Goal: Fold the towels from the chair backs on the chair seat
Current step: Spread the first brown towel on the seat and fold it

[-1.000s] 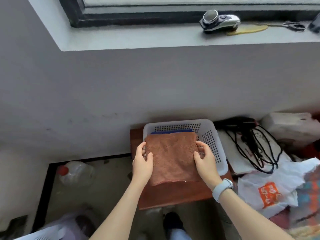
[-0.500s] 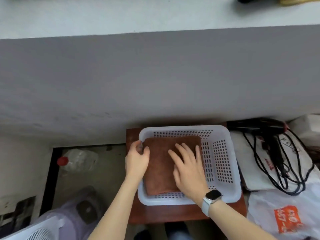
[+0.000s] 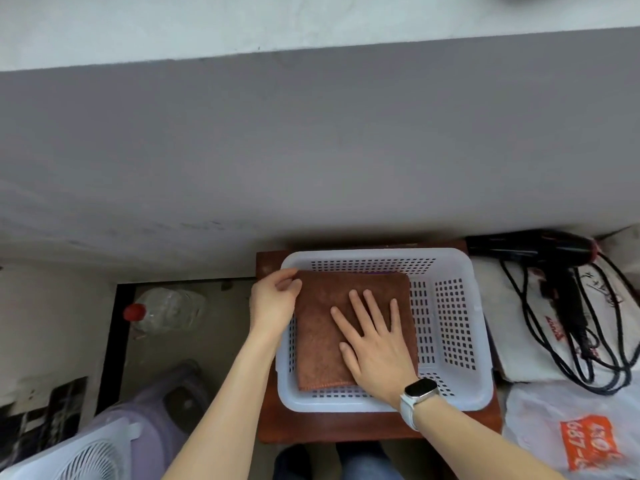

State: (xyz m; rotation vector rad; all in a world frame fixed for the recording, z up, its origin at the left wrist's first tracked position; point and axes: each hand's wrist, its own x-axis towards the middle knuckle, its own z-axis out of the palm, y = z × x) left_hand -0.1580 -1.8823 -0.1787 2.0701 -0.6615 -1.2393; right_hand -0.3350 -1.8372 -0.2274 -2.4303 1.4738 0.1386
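Grey wall fills the upper view, with a pale window ledge (image 3: pixel 242 26) seen above it. Below the wall, a white perforated basket (image 3: pixel 446 327) is set on a reddish-brown chair seat (image 3: pixel 332 427). 1 folded brown towel (image 3: pixel 322 341) is laid flat inside the basket, toward its left side. A sliver of something purple is glimpsed just beyond the towel's far edge; what it is cannot be told.

The right hand (image 3: pixel 377 344) is pressed flat on the towel, its fingers (image 3: pixel 367 306) straight, spread and released, nothing being grasped. A watch (image 3: pixel 420 393) with a white strap is worn on that wrist. The left hand (image 3: pixel 273 299) is placed at the towel's far left corner, over the basket's left rim; its fingers (image 3: pixel 289 276) are curled at the corner, and the cloth appears to be pinched there, though the contact is partly hidden.

Right of the fingers, beyond the basket, a black hair dryer (image 3: pixel 530 249) with its cord is laid on a white bag. Left of the fingers, a clear bottle (image 3: pixel 166 310) with a red cap is seen on the floor.
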